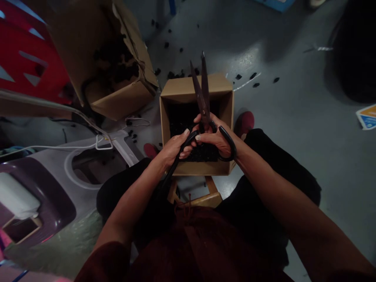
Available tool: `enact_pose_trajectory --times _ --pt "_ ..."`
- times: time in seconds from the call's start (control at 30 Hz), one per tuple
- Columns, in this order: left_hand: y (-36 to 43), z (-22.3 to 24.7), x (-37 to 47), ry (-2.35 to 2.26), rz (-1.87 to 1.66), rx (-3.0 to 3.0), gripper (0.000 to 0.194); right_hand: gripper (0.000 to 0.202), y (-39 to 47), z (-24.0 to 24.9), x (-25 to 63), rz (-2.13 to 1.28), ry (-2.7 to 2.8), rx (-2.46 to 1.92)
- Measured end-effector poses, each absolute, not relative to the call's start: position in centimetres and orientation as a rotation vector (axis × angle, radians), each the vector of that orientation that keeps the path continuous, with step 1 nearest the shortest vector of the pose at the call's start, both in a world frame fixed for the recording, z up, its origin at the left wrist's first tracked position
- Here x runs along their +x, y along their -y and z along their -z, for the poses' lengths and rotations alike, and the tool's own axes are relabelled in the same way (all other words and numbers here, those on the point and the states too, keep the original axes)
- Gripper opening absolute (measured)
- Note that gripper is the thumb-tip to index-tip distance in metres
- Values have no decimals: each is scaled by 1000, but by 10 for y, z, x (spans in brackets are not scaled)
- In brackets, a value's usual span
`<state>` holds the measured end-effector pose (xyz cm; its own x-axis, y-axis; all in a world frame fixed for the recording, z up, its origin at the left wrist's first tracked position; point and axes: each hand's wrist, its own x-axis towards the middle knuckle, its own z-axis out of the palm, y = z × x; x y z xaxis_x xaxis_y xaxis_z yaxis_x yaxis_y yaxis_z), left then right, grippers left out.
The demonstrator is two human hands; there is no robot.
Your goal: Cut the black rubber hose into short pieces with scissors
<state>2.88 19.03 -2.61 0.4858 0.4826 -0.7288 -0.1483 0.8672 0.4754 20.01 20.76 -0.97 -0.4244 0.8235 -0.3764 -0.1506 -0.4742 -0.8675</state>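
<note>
In the head view, the dark contents [202, 156] of the open brown cardboard box [201, 169] are indistinct, and the black ridged strip [190, 138] fades against black trousers [282, 160]. Print on the cut-off orange, white and blue card [367, 117] is unreadable. Over the box, the left hand [175, 145] grips the strip; the right hand [217, 138], thumb by its end, holds black-handled dark metal scissors [203, 100], blades parted, pointing away.

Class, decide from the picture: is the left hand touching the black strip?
Touching: the head view shows the black strip gripped in the left hand, passing between its thumb and fingers.
</note>
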Motion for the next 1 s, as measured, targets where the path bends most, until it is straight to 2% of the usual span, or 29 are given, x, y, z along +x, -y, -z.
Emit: enact_pose_trajectory --times 0.4,0.53,0.63,0.9,1.0 --pt "-192 9 22 -933 -438 422 42 44 -213 26 195 -1815 895 -1378" --pt "-191 -1 17 -1004 -434 468 46 45 -214 26 195 -1808 843 -1419" --pt "-189 -11 15 -1032 -454 513 48 43 -214 24 195 -1820 802 -1395" --pt "-199 -36 31 -1050 -426 678 36 44 -225 4 199 -1776 618 -1398" --pt "-204 -38 40 -1031 -436 719 37 37 -232 -2 203 -1748 570 -1416"
